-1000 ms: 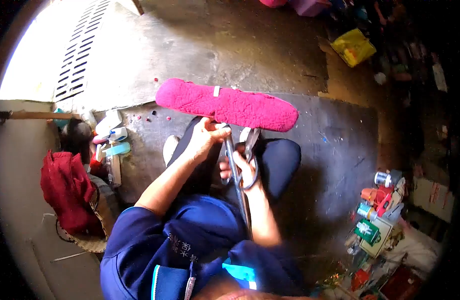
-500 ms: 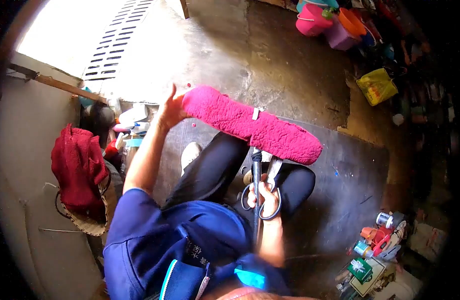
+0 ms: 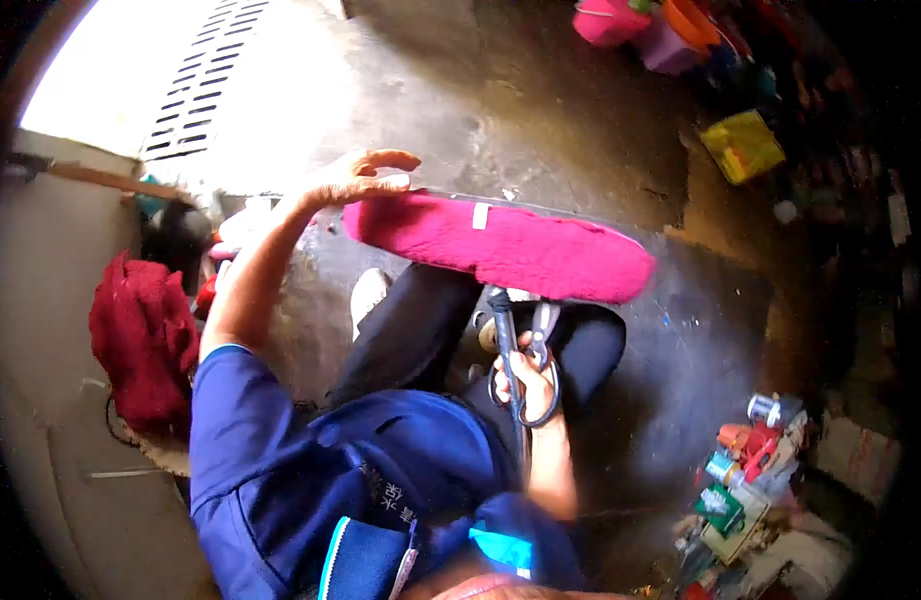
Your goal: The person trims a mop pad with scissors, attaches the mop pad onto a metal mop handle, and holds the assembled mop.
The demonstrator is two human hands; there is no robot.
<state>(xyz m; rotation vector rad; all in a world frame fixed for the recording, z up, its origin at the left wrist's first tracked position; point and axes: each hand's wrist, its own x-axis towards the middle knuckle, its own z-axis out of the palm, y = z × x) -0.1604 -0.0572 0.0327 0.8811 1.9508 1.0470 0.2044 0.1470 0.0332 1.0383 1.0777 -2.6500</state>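
A long pink fluffy mop head (image 3: 540,250) lies across my knees, a small white tag (image 3: 480,216) at its upper edge. Its dark pole (image 3: 505,335) runs down toward my body. My right hand (image 3: 525,378) is closed around the pole and also has the black-handled scissors (image 3: 545,330), blades pointing up toward the mop head. At the mop head's left end, my left hand (image 3: 365,182) has its fingers stretched out and apart along the upper edge. Whether its palm presses on the fabric I cannot tell.
To the left, a dark red cloth (image 3: 145,345) hangs over a woven basket (image 3: 155,450). Assorted small items, including a green box (image 3: 718,510), lie at lower right. A pink bucket (image 3: 610,22) and a yellow bag (image 3: 742,147) stand at upper right. A floor grate (image 3: 205,80) is at upper left.
My left hand has come off its hold on the mop head's end and moved to the upper edge, fingers extended. The mop head has turned nearer to level. My right hand keeps its grip.
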